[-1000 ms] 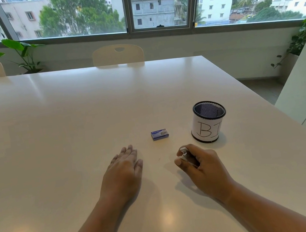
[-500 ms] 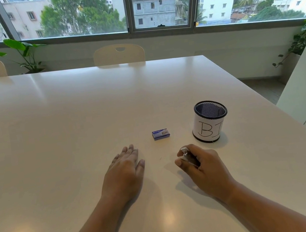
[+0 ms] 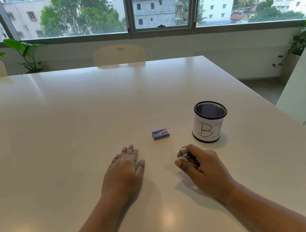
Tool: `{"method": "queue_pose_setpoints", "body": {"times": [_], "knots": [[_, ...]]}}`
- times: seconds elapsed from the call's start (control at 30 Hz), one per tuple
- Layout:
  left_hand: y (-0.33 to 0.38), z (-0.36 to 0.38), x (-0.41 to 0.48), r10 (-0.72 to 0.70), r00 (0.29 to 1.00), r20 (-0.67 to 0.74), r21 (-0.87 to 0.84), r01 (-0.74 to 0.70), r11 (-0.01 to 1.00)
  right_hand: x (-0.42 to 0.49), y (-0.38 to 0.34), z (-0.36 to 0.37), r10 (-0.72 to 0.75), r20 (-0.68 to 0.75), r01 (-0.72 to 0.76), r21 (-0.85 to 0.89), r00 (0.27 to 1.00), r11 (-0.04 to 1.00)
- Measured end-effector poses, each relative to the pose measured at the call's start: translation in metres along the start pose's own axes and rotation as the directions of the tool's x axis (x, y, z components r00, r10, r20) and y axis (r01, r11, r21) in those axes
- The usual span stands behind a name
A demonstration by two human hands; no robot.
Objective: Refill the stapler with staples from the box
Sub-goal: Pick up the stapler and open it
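Right hand (image 3: 203,165) clamped on small stapler (image 3: 188,158), low on bench (image 3: 69,118). Left hand (image 3: 124,171) flat, fingers spread, empty. Staple box (image 3: 161,134) at twelve o'clock, between both hands, apart. Likely light cardboard, crushable: pinch by long sides. Mesh cup (image 3: 209,121) at one o'clock.

Left hand (image 3: 123,172): palm down, flat, fingers straight and slightly spread, pointing away from the body.
Left forearm: bare, reaching in from the lower left edge.
Right hand (image 3: 201,163): curled into a loose fist, thumb tip forward on the left side, fingers wrapped round a small metal object.
Right forearm: bare, reaching in from the lower right.
Spacing: hands near each other, not touching.
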State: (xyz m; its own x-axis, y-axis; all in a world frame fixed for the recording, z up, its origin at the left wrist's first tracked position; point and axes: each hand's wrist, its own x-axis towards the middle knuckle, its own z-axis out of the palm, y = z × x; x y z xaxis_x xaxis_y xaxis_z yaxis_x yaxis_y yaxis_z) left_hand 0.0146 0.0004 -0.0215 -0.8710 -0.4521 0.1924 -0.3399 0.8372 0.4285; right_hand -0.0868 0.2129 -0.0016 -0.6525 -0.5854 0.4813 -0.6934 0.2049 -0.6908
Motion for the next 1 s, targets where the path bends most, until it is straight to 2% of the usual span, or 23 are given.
{"method": "queue_pose_setpoints", "body": {"times": [0.1,0.23,0.33,0.53,0.63,0.77,0.9,1.0], "knots": [[-0.001,0.0,0.001,0.001,1.0,-0.004,0.002,-0.001,1.0,0.001,0.002,0.0,0.002,0.007,-0.002,0.027,1.0,1.0],[-0.001,0.0,0.001,-0.001,1.0,0.001,0.002,0.001,1.0,0.0,-0.001,0.0,0.008,0.006,-0.007,-0.044,1.0,0.999],[0.0,0.0,0.001,0.002,1.0,0.0,-0.012,-0.002,1.0,-0.001,-0.003,0.0,0.04,-0.013,-0.04,-0.029,0.999,0.999],[0.019,-0.021,-0.014,0.047,0.994,-0.099,-0.203,-0.066,0.977,-0.004,-0.011,-0.001,0.057,0.008,-0.057,0.1,0.998,0.993],[0.044,-0.041,-0.026,0.045,0.995,-0.088,-0.443,-0.08,0.893,0.0,-0.024,0.0,0.076,-0.009,-0.072,0.204,0.997,0.976],[0.076,-0.051,-0.039,0.123,0.992,-0.019,-0.634,-0.107,0.766,0.004,-0.041,0.0,0.077,-0.029,-0.066,0.289,0.997,0.955],[0.09,-0.056,-0.044,0.145,0.989,-0.022,-0.742,-0.113,0.66,0.002,-0.056,-0.002,0.088,-0.003,-0.08,0.368,0.996,0.926],[0.089,-0.057,-0.048,0.161,0.986,-0.032,-0.769,-0.127,0.627,-0.001,-0.061,-0.007,0.059,-0.017,-0.05,0.33,0.998,0.943]]}}
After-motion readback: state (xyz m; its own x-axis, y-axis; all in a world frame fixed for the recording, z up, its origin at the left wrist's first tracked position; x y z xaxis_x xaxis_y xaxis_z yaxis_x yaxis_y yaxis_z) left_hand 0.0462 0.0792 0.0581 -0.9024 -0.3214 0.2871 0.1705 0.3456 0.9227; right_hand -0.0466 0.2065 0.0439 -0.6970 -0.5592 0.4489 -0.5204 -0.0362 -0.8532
